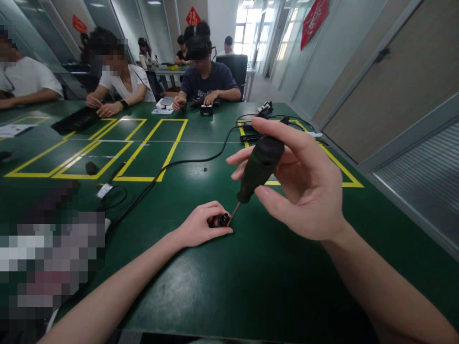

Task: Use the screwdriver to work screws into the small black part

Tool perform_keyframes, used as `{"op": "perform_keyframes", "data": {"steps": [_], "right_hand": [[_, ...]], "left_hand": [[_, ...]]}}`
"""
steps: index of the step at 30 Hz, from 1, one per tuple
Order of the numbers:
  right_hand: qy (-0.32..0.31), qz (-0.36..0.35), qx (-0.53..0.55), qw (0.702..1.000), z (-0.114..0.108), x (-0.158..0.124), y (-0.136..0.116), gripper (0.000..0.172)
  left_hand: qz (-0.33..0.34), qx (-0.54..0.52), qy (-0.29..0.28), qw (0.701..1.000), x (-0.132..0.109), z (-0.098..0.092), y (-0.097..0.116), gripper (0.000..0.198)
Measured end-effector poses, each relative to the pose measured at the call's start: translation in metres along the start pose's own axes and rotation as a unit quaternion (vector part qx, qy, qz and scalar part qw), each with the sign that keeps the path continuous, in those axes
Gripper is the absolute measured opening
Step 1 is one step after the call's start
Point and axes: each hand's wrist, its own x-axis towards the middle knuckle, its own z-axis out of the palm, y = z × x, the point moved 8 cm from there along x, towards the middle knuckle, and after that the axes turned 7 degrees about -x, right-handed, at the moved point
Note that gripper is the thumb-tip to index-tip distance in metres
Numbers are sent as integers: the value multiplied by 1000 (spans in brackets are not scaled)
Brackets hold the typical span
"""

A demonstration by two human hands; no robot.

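My right hand (304, 177) grips a screwdriver (261, 165) by its thick dark handle, thumb on one side and fingers on the other. The tool tilts, its thin metal shaft running down to the left. Its tip reaches a small black cylindrical part (224, 220), though whether it sits in a screw I cannot tell. Resting on the green tabletop, my left hand (204, 223) curls its thumb and fingers round that part. The fingers hide some of it.
A black cable (193, 161) crosses the green table (179, 286). Yellow tape rectangles (139, 179) mark its surface. Black gear with cables (264, 110) lies at the back right. Across the table a person in a dark shirt (211, 79) and others in white sit working. A black tray (77, 122) lies left.
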Motion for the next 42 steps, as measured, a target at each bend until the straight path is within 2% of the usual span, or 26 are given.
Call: {"op": "perform_keyframes", "data": {"steps": [5,12,19,27,33,42], "right_hand": [[41,-8,-88,995,-5,0,-2,80],[28,30,2,999,-4,-1,3,83],[22,32,10,999,-6,-1,6,71],[81,-5,-88,993,-13,0,3,71],[53,22,-33,998,-8,-2,4,82],[78,36,-36,996,-11,-1,6,63]], "left_hand": [[-12,6,1,1000,0,-1,-1,36],[-15,-2,1,1000,-1,0,1,35],[-9,0,-1,1000,1,-1,3,34],[-10,11,-3,1000,-1,0,-1,38],[-17,10,-3,1000,-1,0,0,39],[-18,5,-1,1000,0,-1,-1,38]]}}
